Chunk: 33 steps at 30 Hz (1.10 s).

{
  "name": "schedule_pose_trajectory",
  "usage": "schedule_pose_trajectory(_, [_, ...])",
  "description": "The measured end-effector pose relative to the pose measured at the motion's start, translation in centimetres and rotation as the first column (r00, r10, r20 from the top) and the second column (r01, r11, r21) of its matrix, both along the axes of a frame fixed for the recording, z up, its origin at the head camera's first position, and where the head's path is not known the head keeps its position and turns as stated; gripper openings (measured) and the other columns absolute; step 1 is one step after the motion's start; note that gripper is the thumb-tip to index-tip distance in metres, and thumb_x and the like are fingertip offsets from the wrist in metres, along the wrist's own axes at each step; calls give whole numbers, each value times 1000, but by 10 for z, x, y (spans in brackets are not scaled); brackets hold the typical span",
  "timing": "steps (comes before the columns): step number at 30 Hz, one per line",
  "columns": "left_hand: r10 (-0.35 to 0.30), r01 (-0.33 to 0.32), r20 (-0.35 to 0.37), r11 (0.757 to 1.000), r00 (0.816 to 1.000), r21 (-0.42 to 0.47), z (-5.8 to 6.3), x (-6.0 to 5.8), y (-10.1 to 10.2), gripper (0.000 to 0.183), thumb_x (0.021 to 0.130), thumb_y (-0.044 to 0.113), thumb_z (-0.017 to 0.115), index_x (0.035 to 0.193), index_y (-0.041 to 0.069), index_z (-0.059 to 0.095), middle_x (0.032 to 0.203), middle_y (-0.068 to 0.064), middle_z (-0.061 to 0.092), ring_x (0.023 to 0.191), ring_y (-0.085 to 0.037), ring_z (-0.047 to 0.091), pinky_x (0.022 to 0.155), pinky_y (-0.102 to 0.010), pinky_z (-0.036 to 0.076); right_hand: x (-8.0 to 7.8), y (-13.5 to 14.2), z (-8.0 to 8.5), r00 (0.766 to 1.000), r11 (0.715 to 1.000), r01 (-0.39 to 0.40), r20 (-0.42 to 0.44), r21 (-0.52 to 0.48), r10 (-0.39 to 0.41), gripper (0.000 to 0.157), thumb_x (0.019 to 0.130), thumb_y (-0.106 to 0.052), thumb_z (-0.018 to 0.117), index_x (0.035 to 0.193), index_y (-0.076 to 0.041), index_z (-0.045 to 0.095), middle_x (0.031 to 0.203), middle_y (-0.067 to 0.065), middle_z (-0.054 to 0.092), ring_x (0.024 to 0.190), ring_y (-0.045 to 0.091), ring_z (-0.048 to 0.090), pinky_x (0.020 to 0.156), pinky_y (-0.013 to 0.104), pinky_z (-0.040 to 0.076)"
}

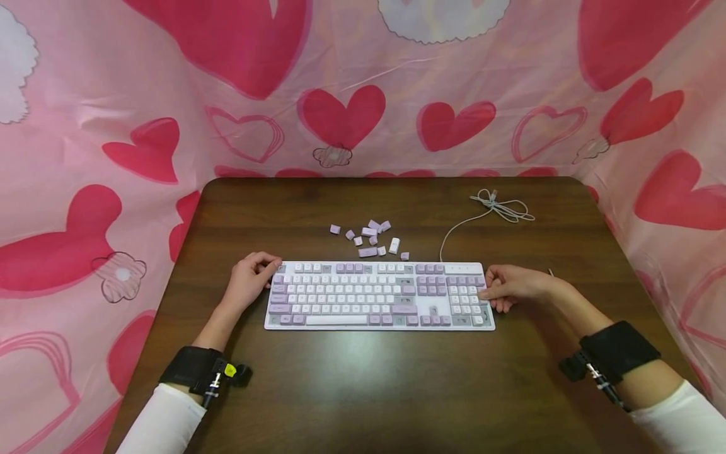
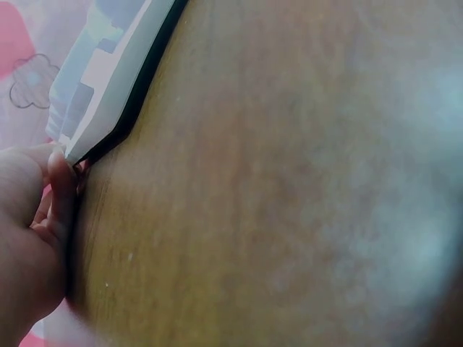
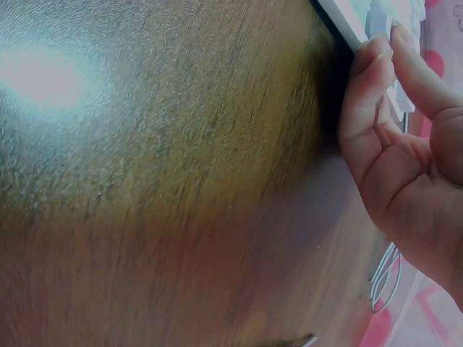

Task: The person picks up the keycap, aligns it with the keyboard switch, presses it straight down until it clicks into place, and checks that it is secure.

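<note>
Keyboard point(image 1: 379, 296), white and lilac, sits lengthwise across the middle of the brown wooden table point(image 1: 363, 397), square in front of you. Head view: your left hand point(image 1: 249, 277) grips its left end near the far corner; your right hand point(image 1: 513, 287) pinches the right end beside the number pad, thumb on top, other fingers curled at the side. Both hands grasping, then, one at each end. Grey patches show among the caps in several rows. Just beyond the far edge, a scatter of loose lilac and white keycaps point(image 1: 369, 232), some touching, some apart. A pale cable point(image 1: 501, 208) leaves the far edge right of centre and ends in a tied bundle farther back. Black wrist straps point(image 1: 187, 367) on both your forearms, white sleeves point(image 1: 161, 421) behind them. Pink cloth point(image 1: 249, 38) with red hearts hangs behind the table and down both sides. Left wrist view: your thumb and fingers meet at the keyboard's corner, upper left; keys blurred, dark underside showing along the edge. Whether that edge is off the wood, you cannot tell. Right wrist view: your thumb and bent fingers close on the other end at upper right; cable loops lie lower down, past your palm; glare on the wood at left.
</note>
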<state>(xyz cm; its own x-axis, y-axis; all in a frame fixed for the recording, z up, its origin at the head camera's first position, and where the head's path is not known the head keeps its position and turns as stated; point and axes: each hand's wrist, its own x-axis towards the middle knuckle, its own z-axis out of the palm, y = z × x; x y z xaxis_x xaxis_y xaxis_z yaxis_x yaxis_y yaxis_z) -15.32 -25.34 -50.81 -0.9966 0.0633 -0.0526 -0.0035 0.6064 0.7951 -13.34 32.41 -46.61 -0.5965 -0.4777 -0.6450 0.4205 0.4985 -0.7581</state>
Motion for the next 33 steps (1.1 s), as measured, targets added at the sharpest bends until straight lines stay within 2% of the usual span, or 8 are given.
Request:
schedule_pose_trajectory(3, [-3,3,6,1000,1000,-3,0,1,0,24,103,21,69,116,1,73,102,-14,59,68,-17,58,58,-20,51,-2,2,-1,1000,1000,-19,3,2,19,28,103,-10,66,106,2,41,74,4,65,60,8,62,58,23,55])
schedule_pose_trajectory(9, [-8,8,17,1000,1000,4,2,-1,-1,24,103,21,69,115,0,73,101,-14,59,68,-16,59,59,-21,51,-2,8,-3,999,999,-39,34,-19,40,29,110,-21,55,114,4,41,85,9,66,71,12,65,67,26,58])
schedule_pose_trajectory(19, [-10,10,27,1000,1000,5,2,-1,-2,24,102,20,69,115,1,73,98,-13,59,67,-16,61,59,-21,49,-5,7,3,997,999,-50,57,-20,51,30,112,-24,51,116,5,43,87,11,65,73,14,65,69,27,59])
schedule_pose_trajectory(23, [-24,24,47,1000,999,3,3,-1,-4,24,102,20,69,116,1,72,96,-13,60,68,-17,61,61,-22,48,-9,7,11,998,998,-60,19,34,60,32,111,-23,53,117,7,49,88,12,65,74,17,66,70,30,60])
schedule_pose_trajectory(25, [-36,36,62,999,997,-1,4,-2,-5,25,103,20,69,118,1,72,96,-13,60,69,-17,61,62,-23,47,-14,5,18,996,993,-70,-49,96,75,32,110,-24,54,114,7,53,86,12,65,72,19,66,69,32,60])
schedule_pose_trajectory(28, [-49,49,74,999,996,-7,3,-2,-6,25,104,20,67,121,1,71,97,-13,61,70,-18,61,62,-23,46,-26,0,32,964,971,-86,-228,223,138,31,108,-25,59,107,6,59,81,11,65,68,21,65,63,36,59])
schedule_pose_trajectory(31, [-58,59,71,998,996,-13,4,-1,-6,26,104,20,67,122,2,71,97,-12,61,71,-18,61,63,-24,45,-43,-12,45,891,945,-82,-402,317,213,28,106,-25,62,102,3,64,78,10,65,65,26,64,58,39,56])
schedule_pose_trajectory(33, [-61,63,75,998,995,-18,3,0,-6,25,104,19,67,123,4,71,98,-12,62,72,-19,61,64,-25,45,-54,-24,51,838,934,-85,-482,347,255,23,104,-22,65,101,0,66,78,9,65,66,28,65,57,37,54])
